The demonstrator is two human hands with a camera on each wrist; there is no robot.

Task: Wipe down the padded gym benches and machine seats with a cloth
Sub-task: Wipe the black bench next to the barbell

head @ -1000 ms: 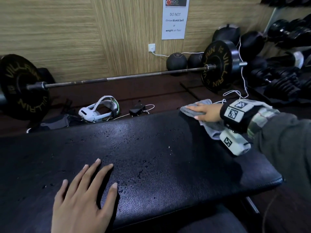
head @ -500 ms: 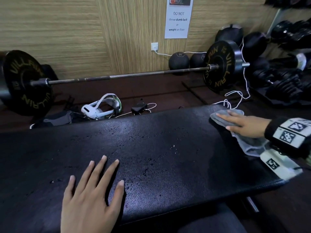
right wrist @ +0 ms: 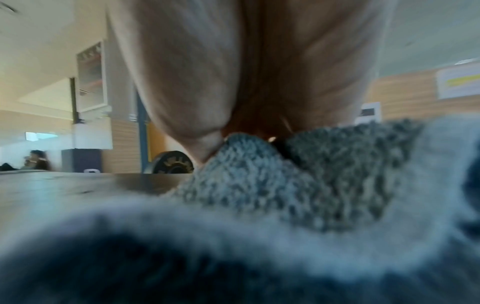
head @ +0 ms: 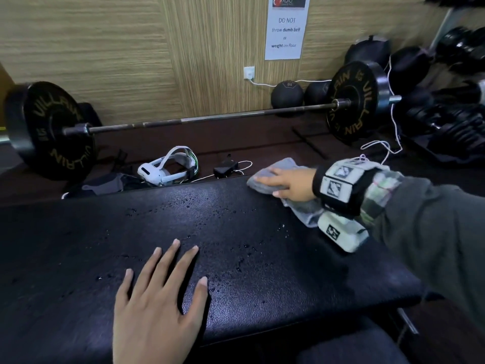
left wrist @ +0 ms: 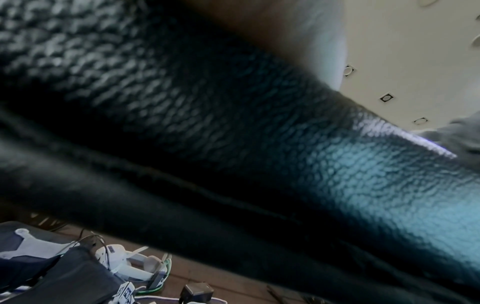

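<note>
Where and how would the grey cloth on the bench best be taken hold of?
Probably the loose bunched end of the cloth, hanging behind the right hand that presses it flat on the bench. Come from above at the bench's right end; the bunched folds give fingers something to pinch.

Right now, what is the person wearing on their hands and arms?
The right hand is bare, with a black wristband carrying white squares with black patterns and a white box underneath. The sleeve is dark grey with a plaid cuff. The left hand is bare.
</note>
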